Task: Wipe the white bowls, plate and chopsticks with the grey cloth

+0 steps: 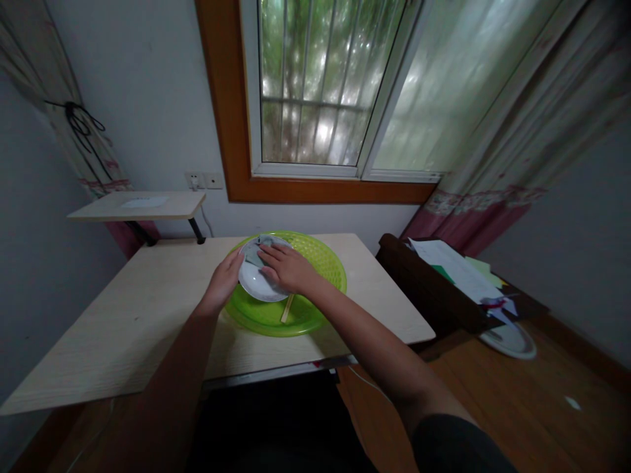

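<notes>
- Wood makes our big, pale table [148, 295], and we see it stretch out in front of us.
- Past the table we have a window [320, 72] with bars and green outside.
- Dark brown furniture [401, 269] stands off to the right of our table, with papers [456, 266] on top.
- On the far left part of our table we see a little raised shelf [108, 209] on black legs.
- Our round, bright green basket [328, 263] sits on the table, near the middle.
- We have the white dish [256, 284] over the left part of the basket, but we cannot tell if they touch.
- Our right hand [288, 268] is inside the dish, with its fingers spread on the cloth and its thumb apart from them.
- Our left hand [227, 279] is clamped on the left edge of the dish; we cannot see what its fingers do underneath.
- The grey cloth [252, 254] is in the far part of our dish, under the right fingers.
- We see a thin yellow stick [286, 311] in the near part of our basket, poking out past the dish.
</notes>
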The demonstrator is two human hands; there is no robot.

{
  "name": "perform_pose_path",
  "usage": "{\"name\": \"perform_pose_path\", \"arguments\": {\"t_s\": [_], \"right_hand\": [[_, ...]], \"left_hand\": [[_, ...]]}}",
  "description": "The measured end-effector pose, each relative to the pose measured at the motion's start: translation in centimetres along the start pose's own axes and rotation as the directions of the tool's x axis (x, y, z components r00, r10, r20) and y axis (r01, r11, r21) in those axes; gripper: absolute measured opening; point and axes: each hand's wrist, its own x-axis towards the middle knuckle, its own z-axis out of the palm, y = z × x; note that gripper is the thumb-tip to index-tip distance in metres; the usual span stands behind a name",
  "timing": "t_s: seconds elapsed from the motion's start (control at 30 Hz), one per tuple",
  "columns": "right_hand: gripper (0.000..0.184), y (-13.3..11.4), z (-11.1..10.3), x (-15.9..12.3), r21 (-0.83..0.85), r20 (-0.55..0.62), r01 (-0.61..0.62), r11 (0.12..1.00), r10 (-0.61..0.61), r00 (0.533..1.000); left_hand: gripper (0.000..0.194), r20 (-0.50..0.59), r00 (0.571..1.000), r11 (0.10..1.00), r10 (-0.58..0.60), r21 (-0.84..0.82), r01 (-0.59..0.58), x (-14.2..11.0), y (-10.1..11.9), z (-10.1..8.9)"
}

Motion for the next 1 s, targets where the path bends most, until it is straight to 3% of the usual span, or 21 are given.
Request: {"name": "perform_pose_path", "arguments": {"t_s": [0.17,0.33,0.5,0.6,0.73,0.9,1.0], "right_hand": [[0.045,-0.2,-1.4,-1.4,-0.149,-0.035,-0.172,0.974,0.169,0.985],[0.041,-0.7,-2.5,-2.9,-0.064,0.043,-0.224,0.973,0.227,0.973],[0.048,-1.2,-3.7,-3.5,0.079,0.216,-0.068,0.995,0.05,0.975],[0.045,-2.2,-4.0,-3.1,0.244,0.193,0.04,0.969,-0.089,0.977],[0.043,-3.3,-3.3,-1.7,0.366,0.144,0.094,0.926,-0.156,0.977],[0.045,-2.9,-1.2,0.5,0.203,0.114,0.184,0.962,-0.21,0.971],[0.047,-2.2,-0.2,1.2,0.045,0.07,0.129,0.991,-0.132,0.989]], "left_hand": [[0.059,-0.036,0.999,0.999,-0.013,-0.042,0.012,-0.1,0.4,0.2],[0.057,-0.076,0.997,0.999,0.008,-0.031,-0.011,-0.2,0.5,0.2],[0.058,-0.135,0.991,1.0,0.018,0.009,-0.017,0.1,0.2,0.2],[0.056,-0.16,0.987,1.0,0.01,0.005,-0.01,0.3,0.1,0.3],[0.053,-0.127,0.992,1.0,-0.005,-0.03,0.002,0.3,-0.1,0.1],[0.051,-0.084,0.995,0.997,-0.055,-0.06,0.051,0.7,-1.1,-0.3],[0.051,-0.059,0.997,0.997,-0.053,-0.061,0.049,0.7,-1.4,-0.3]]}}
